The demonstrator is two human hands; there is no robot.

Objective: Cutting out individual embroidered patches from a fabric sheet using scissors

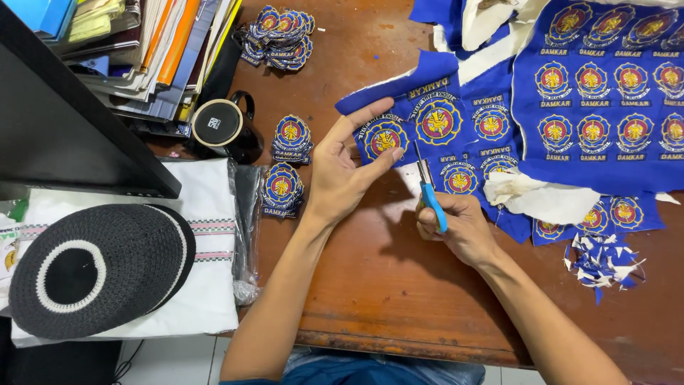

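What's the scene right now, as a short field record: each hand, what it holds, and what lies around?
left hand: pinches the blue fabric strip of badges by a round badge at its end
right hand: grip closed on blue-handled scissors, blades pointing up at the strip
surface: brown wooden table
cut badges: stacks left of the hands, pile farther back
uncut sheet: upper right
scraps: right of the right hand
left side: black mug, knitted cap

Blue cloth strip of round embroidered badges flat on desk; blue-handled scissors, blades toward its edge.
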